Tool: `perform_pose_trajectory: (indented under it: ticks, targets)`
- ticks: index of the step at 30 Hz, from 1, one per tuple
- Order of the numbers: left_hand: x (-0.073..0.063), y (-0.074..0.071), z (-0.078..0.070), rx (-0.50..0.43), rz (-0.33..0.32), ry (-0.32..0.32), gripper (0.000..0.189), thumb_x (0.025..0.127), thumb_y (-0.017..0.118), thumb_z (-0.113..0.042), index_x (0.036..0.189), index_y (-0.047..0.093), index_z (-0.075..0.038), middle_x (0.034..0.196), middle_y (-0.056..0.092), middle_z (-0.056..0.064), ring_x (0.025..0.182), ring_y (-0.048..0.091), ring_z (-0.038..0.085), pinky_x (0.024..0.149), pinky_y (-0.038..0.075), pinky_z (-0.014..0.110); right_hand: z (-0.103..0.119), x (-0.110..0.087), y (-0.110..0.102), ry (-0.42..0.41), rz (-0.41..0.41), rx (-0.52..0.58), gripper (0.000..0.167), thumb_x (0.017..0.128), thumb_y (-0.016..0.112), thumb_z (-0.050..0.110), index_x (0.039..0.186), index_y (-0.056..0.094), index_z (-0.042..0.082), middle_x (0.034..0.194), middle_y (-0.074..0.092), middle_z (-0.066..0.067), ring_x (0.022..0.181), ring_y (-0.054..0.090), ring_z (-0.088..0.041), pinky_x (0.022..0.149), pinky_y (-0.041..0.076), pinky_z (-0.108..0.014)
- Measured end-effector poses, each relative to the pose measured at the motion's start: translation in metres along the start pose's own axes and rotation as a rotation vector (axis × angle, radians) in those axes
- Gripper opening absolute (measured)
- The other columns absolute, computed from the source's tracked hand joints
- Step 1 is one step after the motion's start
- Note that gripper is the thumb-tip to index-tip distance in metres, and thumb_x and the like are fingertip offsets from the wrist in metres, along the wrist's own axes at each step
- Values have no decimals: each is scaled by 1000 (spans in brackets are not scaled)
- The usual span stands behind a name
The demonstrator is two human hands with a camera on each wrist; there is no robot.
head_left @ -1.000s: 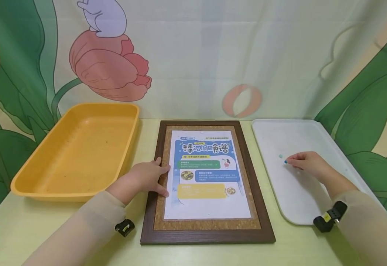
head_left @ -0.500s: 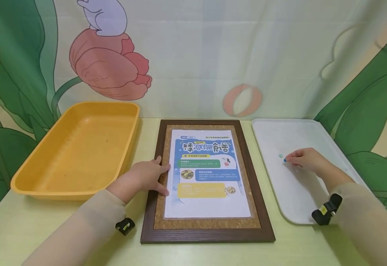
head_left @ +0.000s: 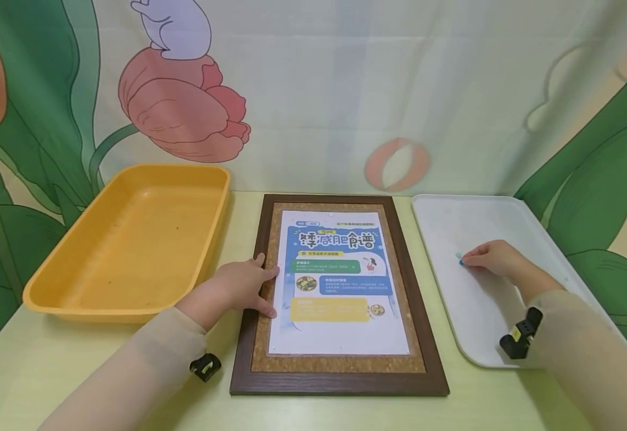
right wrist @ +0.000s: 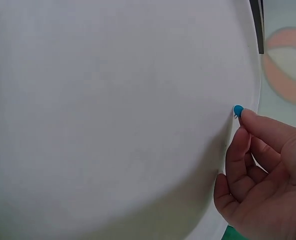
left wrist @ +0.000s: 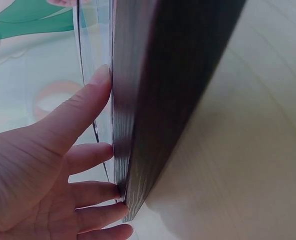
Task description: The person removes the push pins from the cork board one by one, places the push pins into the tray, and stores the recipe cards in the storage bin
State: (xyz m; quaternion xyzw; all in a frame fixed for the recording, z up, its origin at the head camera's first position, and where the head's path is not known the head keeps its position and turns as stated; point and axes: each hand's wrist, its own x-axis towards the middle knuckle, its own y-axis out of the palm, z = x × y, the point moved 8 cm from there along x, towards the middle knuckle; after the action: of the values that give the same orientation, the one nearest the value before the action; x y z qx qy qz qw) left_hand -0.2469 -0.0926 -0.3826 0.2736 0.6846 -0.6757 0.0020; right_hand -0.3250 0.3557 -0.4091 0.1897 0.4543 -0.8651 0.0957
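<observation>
My right hand (head_left: 495, 257) pinches a small blue thumbtack (right wrist: 238, 110) between thumb and forefinger at the surface of the white tray (head_left: 493, 335). Right beside the thumbtack on the tray is a pale green dot-like piece (head_left: 458, 255). In the centre lies a cork board (head_left: 340, 364) with a dark brown wooden frame, bearing a printed poster (head_left: 340, 338) in blue, green and yellow. My left hand (head_left: 238, 287) rests with spread fingers across the board's left side, fingertips reaching the poster's edge. The left wrist view shows its fingers (left wrist: 95, 195) along the dark frame.
A yellow plastic bin (head_left: 146, 257) stands on the left of the light yellow-green table (head_left: 93, 365), with a few dark specks on its floor. Behind everything hangs a curtain (head_left: 313, 108) printed with flowers and leaves.
My right hand has edged slightly left on the tray, bringing the thumbtack closer to the pale green piece, and its wrist has tilted. The left hand holds its place on the board.
</observation>
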Motion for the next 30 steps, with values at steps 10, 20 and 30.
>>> perform_pose_trajectory:
  ticks: [10,20,30]
  targets:
    - [0,0,-1,3,-16,5,89,69,73,-56,142,42,-14,147,28,24,130,36,37,90,43,46,-4,4,0,40,-13,0,38,88,64,30,105,65,-4,88,66,-5,91,53,-25,84,40,-42]
    - [0,0,-1,2,-21,7,89,70,73,-55,141,43,-13,146,28,24,130,36,37,91,43,46,-4,3,-3,-3,-15,9,43,87,65,33,107,64,-5,90,68,-4,99,54,-28,91,37,-47]
    - [1,2,-1,10,-29,8,89,69,74,-55,141,43,-13,146,29,24,129,37,37,91,43,45,-7,3,-2,21,-32,30,44,87,65,34,109,64,-4,97,68,-10,104,53,-33,93,37,-49]
